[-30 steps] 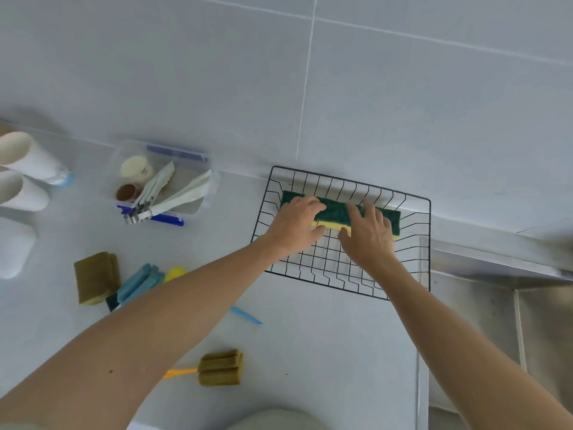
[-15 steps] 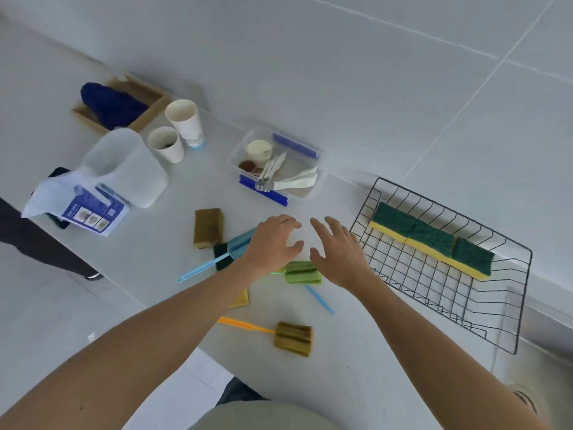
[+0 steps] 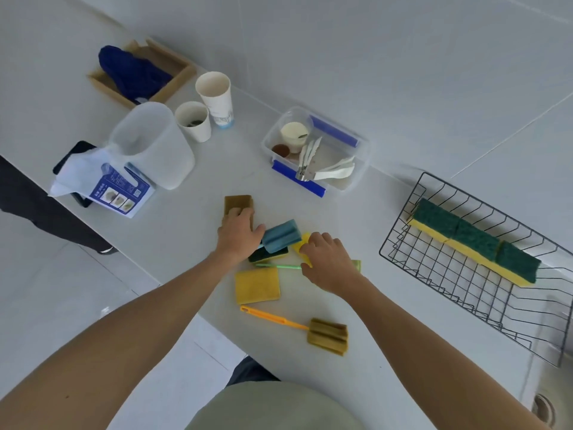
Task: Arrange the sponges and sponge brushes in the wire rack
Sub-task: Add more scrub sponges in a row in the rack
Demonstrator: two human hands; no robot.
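Note:
The black wire rack [image 3: 402,212] sits at the right with three green-and-yellow sponges [image 3: 474,240] in a row along its far side. My left hand [image 3: 238,238] lies palm down with its fingers on a brown sponge [image 3: 237,203] and its thumb against a blue sponge brush [image 3: 282,234]. A green-and-yellow sponge [image 3: 269,256] lies under that brush. My right hand [image 3: 327,262] has its fingers curled on a yellow piece [image 3: 302,242] and covers part of a green-handled brush [image 3: 279,266]. A flat yellow sponge [image 3: 257,285] and an orange-handled sponge brush [image 3: 328,336] lie nearer me.
A clear box of utensils [image 3: 316,150] stands behind the sponges. To the left are two paper cups [image 3: 214,97], a clear plastic jug [image 3: 152,144], a blue-printed packet [image 3: 105,187] and a wooden tray with a blue cloth [image 3: 136,72]. A sink drain [image 3: 544,409] is at bottom right.
Both hands left the rack and the sponges in it and moved left to the loose pile. My view swung left, and the left hand now rests on the brown sponge.

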